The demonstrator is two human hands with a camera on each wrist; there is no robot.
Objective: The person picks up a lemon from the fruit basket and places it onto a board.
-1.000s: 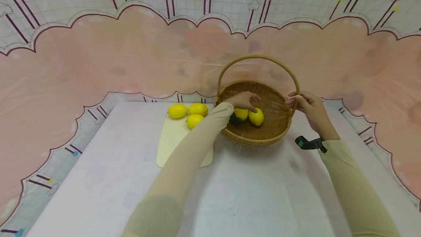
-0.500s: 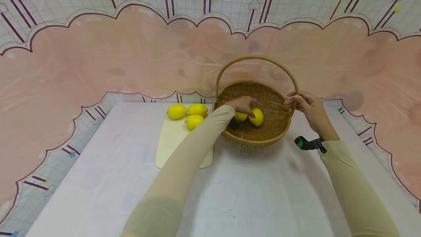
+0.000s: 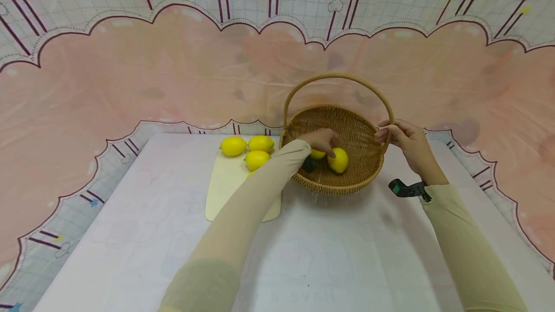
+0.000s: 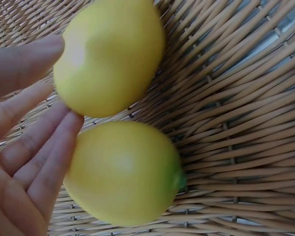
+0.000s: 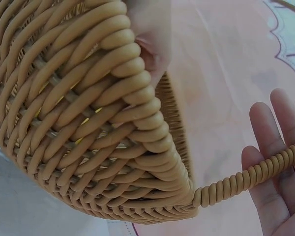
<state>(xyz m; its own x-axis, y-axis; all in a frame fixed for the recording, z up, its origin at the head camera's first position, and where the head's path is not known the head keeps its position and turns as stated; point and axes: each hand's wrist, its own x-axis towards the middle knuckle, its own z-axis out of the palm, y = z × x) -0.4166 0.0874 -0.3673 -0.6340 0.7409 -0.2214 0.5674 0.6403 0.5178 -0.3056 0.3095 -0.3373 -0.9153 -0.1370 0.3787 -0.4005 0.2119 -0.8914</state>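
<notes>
A wicker basket (image 3: 362, 146) with a tall arched handle (image 3: 336, 75) is at the back of the table, its inside facing the head camera. Two lemons lie in it: one (image 3: 337, 160) beneath my left hand's fingertips, the other (image 3: 318, 154) partly hidden by that hand. My left hand (image 3: 321, 139) reaches inside; in the left wrist view its thumb and fingertips touch the upper lemon (image 4: 110, 59) without curling round it, and the lower lemon (image 4: 123, 172) sits right beside the fingers. My right hand (image 3: 409, 143) holds the right foot of the handle (image 5: 255, 174), fingers passing behind it.
A cream cutting board (image 3: 227, 191) left of the basket bears several more lemons (image 3: 232, 146), some partly covered by the left sleeve (image 3: 243, 215). Black wrist straps show at both wrists. A patterned cloth (image 3: 195, 81) hangs behind the white table (image 3: 325, 254).
My left hand has lowered slightly, its fingertips coming onto the right lemon. That lemon has shifted a little toward the basket's front and turned. My right hand stays on the handle.
</notes>
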